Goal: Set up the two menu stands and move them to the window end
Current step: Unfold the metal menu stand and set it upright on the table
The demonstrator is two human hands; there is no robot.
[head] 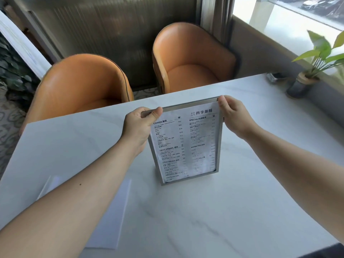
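Observation:
A metal-framed menu stand [186, 144] stands upright on the white marble table [223, 211], its printed menu facing me. My left hand [141, 125] grips its top left corner, thumb on the front. My right hand [234, 116] pinches the top right corner. A second menu stand [96, 211], clear and pale, lies flat on the table at the lower left, partly under my left forearm.
Two orange tub chairs [83, 86] [191, 58] sit along the table's far edge. A potted green plant [305, 79] stands at the table's right end by the window [290, 15]. A small dark object lies beside the pot.

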